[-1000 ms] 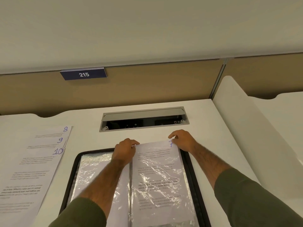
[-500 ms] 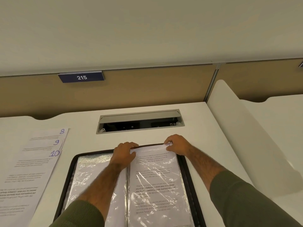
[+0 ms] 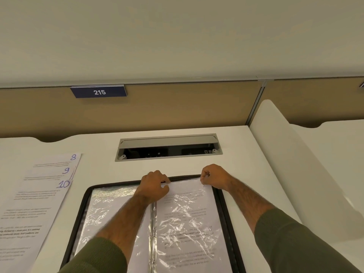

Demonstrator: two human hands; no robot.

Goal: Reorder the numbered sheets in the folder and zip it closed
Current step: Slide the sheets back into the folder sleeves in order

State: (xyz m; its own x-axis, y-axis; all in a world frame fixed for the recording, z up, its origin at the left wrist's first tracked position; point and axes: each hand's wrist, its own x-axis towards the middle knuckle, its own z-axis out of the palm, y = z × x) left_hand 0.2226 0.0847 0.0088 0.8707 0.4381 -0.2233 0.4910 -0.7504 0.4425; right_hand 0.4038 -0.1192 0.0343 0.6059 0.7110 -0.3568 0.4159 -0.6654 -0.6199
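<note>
Sheet [image 3: 187, 205] has gone down. 1 s ago its top stuck out past the folder [image 3: 226, 217] rim w/ the number showing. Now its top edge sits abt level w/ the rim, and both your hands have come back toward you w/ it.

Desk [image 3: 98, 146]: white, w/ a cable tray [image 3: 169, 148] at the back and a 215 sign [image 3: 99, 92] on the partition above.

Loose stack [image 3: 39, 194]: on your left, fanned so 8, 9, 10 show, well apart from the folder.

Folder: open flat at centre-front, black zip rim all round, not zipped. Left page is glossy, crinkled plastic; can't tell what's in it. Right sleeve [image 3: 197, 243] holds the sheet, and the text reads thru the plastic.

L hand [image 3: 153, 184]: fingers curled over the sleeve's top edge by the spine, thumb on the plastic, gripping the mouth.

R hand [image 3: 213, 177]: fingers curled, pinching the sheet's top right corner. The number is hidden under it, so can't tell which sheet this is.

Step, my read: you're seating this sheet fully. 8–10 aren't filed yet and the zip is undone, so approx mid-task.

Risks from here:
- Pushing w/ the R hand only could buckle the corner or jam the sheet skewed in the thin plastic.
- If the L hand lets go early, the mouth could close on the paper.
- If the top is left proud of the rim, the zip could bite paper or plastic when closing.
- Check the number before moving on, or the order could end up wrong.
</note>
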